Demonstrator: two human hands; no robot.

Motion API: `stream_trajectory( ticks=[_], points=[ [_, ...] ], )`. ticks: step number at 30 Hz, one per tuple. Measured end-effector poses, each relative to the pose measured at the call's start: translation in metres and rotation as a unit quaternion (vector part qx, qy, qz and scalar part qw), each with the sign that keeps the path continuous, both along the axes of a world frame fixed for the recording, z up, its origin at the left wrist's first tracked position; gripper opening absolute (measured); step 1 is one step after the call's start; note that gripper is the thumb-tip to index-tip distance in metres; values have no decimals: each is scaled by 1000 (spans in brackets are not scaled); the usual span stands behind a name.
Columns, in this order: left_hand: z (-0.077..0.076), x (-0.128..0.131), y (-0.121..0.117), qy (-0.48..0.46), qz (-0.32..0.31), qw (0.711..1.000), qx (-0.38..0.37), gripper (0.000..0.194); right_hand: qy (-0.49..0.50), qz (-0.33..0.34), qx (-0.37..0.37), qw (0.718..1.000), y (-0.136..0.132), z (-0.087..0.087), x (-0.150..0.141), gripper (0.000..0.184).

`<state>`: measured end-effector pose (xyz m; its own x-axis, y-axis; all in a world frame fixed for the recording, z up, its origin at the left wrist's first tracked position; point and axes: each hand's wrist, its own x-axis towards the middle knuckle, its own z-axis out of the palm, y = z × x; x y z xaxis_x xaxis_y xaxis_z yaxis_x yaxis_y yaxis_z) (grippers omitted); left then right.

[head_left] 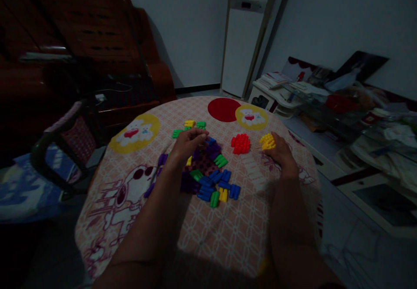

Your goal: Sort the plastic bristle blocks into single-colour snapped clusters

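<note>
My left hand [189,143] hovers over the pile of toy building blocks, thumb and fingers a little apart, with nothing visible between them. Under and around it lie purple blocks [213,150], blue blocks [206,188] and green blocks [220,161]. My right hand [280,152] curls around the right side of a cluster of yellow building blocks [267,141] on the right of the table. Between the two hands sits a cluster of red building blocks [240,144], touched by neither. My left forearm and hand hide part of the pile.
A patterned cloth covers the round table [224,237]. A few yellow and green blocks [177,133] lie beyond my left hand. A chair [70,137] stands at the left, a wooden bench [107,50] behind it. A cluttered cabinet [342,167] runs along the right.
</note>
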<state>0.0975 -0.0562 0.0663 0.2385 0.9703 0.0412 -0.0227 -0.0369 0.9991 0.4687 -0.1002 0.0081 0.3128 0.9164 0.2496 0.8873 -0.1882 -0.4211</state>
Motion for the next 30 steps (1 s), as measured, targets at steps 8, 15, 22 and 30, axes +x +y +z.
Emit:
stream_trajectory(
  ticks=[8, 15, 22, 30],
  points=[
    [10, -32, 5, 2, 99, 995, 30, 40, 10, 10, 2, 1000, 0, -2, -2, 88],
    [15, -50, 5, 214, -7, 974, 76, 24, 7, 16, 78, 997, -1, 16, -7, 75],
    [-5, -70, 21, 512, -31, 855, 80, 8, 35, 49, 140, 988, 11, 34, -30, 49],
    [-11, -48, 16, 556, -94, 822, 81, 18, 108, -31, 188, 976, 11, 39, -16, 43]
  ],
)
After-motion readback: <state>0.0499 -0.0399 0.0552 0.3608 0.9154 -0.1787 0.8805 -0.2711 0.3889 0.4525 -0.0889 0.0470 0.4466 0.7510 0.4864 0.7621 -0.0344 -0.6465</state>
